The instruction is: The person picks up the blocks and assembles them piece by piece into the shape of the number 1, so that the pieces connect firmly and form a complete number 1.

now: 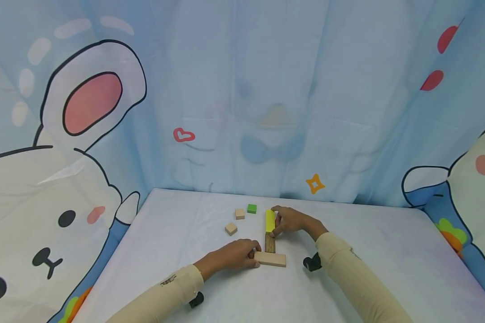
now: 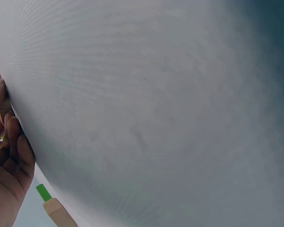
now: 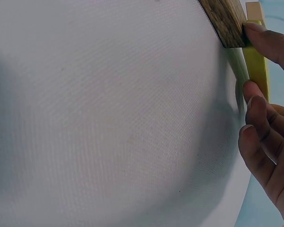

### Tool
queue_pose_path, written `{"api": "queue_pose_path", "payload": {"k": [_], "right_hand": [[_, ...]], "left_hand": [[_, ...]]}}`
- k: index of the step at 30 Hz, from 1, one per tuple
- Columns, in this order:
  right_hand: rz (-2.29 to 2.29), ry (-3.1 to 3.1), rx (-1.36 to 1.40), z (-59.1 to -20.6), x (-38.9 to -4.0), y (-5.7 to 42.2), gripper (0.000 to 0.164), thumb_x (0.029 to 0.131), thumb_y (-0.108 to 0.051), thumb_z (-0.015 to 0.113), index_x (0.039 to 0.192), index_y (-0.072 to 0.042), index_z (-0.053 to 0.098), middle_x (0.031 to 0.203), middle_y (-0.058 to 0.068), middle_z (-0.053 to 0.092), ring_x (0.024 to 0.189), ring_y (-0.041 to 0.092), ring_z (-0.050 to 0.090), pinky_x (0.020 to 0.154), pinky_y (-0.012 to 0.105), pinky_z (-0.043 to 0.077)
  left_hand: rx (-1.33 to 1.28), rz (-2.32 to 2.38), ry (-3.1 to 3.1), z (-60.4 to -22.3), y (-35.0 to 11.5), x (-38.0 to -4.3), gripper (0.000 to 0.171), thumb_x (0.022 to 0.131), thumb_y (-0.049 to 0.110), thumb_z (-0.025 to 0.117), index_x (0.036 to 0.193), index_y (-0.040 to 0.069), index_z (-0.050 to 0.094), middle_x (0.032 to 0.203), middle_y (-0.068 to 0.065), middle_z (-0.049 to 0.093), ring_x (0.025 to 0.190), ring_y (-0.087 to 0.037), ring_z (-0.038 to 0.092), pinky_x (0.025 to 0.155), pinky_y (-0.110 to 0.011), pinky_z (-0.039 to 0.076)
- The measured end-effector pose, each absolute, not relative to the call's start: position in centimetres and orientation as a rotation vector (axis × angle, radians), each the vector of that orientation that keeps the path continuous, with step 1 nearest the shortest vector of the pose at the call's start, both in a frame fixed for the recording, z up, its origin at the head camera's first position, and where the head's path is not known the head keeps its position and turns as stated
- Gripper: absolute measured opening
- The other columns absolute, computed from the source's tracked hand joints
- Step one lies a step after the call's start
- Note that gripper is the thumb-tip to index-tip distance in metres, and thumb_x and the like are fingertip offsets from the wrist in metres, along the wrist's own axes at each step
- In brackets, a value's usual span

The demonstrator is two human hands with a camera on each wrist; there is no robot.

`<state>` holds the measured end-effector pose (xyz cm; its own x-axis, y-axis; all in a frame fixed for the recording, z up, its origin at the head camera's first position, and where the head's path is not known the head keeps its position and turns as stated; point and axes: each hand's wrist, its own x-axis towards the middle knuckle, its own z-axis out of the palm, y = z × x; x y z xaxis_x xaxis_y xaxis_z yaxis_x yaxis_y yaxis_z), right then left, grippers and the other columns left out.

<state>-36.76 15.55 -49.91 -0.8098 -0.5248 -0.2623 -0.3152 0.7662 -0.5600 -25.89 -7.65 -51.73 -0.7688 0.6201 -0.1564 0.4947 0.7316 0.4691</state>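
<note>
Right hand (image 1: 290, 220) pinches one yellow block (image 1: 270, 221), left hand (image 1: 233, 255) one long block (image 1: 272, 259); one brown block (image 1: 270, 243) between, three cubes (image 1: 240, 214) near.

The person's right grip (image 1: 288, 219) pinches a long yellow block (image 1: 270, 222) end to end. A grainy brown block (image 1: 270, 243) runs on in line from it, and at that one's near end a pale plank (image 1: 272, 259) lies crosswise, its left end held by the left grip (image 1: 236, 254).
</note>
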Motion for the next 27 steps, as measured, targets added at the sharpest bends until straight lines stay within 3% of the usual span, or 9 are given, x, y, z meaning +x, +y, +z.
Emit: {"api": "queue_pose_path", "payload": {"k": [27], "right_hand": [[-0.655,2.548,-0.597,-50.41,-37.19,15.74,0.098,0.077,-0.035,0.087,0.151,0.003,0.034,0.084,-0.002,0.064,0.075,0.013,0.056,0.069,0.029,0.045]], "left_hand": [[0.895,0.576,2.639,-51.8,-7.63,-25.97,0.035,0.094,0.028,0.073,0.123,0.013,0.063,0.086,0.012,0.057,0.076,0.001,0.05,0.07,-0.016,0.045]]}}
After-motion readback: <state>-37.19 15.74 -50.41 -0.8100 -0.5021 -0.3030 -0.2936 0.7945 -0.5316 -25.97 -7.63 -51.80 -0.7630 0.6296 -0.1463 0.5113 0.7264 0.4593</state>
